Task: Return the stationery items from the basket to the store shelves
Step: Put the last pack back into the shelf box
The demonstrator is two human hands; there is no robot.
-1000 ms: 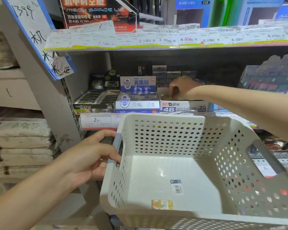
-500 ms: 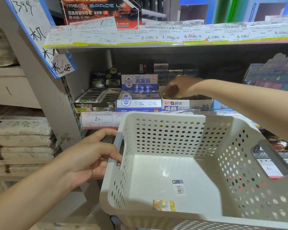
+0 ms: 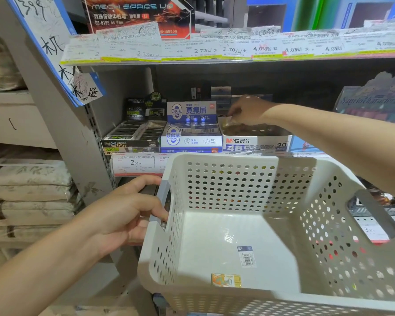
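Note:
My left hand (image 3: 123, 215) grips the grey handle (image 3: 161, 201) of a white perforated basket (image 3: 237, 179) held in front of the shelf. On the basket floor lie a small yellow-orange eraser (image 3: 226, 280) and a barcode sticker (image 3: 246, 256). My right hand (image 3: 249, 109) reaches over the basket to the middle shelf. There its fingertips pinch a small wrapped eraser (image 3: 228, 121) just above the open M&G 4B eraser box (image 3: 255, 142).
Left of the 4B box stand a blue-white eraser box (image 3: 191, 135) and a black eraser box (image 3: 132, 137). A shelf edge with price tags (image 3: 214, 51) hangs above. A grey shelf upright (image 3: 62, 124) and stacked wrapped bundles (image 3: 30, 183) are on the left.
My right hand has stayed over the 4B box, with its fingertips now a little higher. My left hand and the basket have hardly moved.

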